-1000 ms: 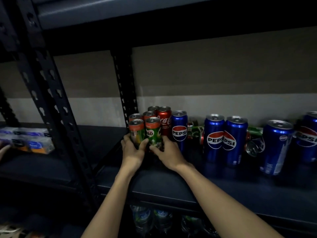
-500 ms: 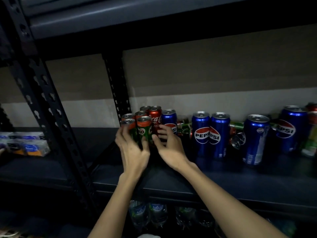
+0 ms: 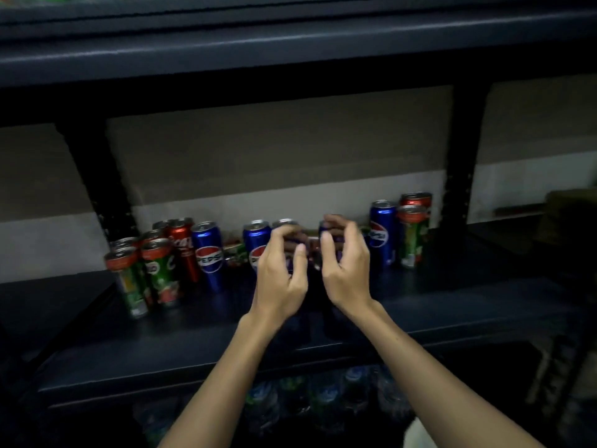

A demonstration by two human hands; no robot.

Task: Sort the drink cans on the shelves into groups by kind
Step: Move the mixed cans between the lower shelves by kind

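Observation:
On the dark shelf (image 3: 226, 321), green Milo cans (image 3: 161, 273) stand grouped at the left with a red Coca-Cola can (image 3: 182, 250) and a blue Pepsi can (image 3: 208, 253) beside them. Another Pepsi can (image 3: 255, 240) stands just left of my hands. My left hand (image 3: 281, 276) curls its fingers and thumb round a Pepsi can (image 3: 284, 224), mostly hidden. My right hand (image 3: 345, 266) curls the same way round a second Pepsi can (image 3: 324, 228). To the right stand one more Pepsi can (image 3: 381, 234) and a green can (image 3: 412, 240). The image is blurred.
Black uprights (image 3: 100, 189) (image 3: 458, 176) frame the bay, and an upper shelf (image 3: 290, 53) hangs low overhead. Cans lie on their sides at the back (image 3: 235, 253). Bottled water (image 3: 323, 399) fills the level below. A wall closes off the back.
Both hands left the Milo group at the left and moved right along the shelf to two Pepsi cans in the middle. The view swung right and up.

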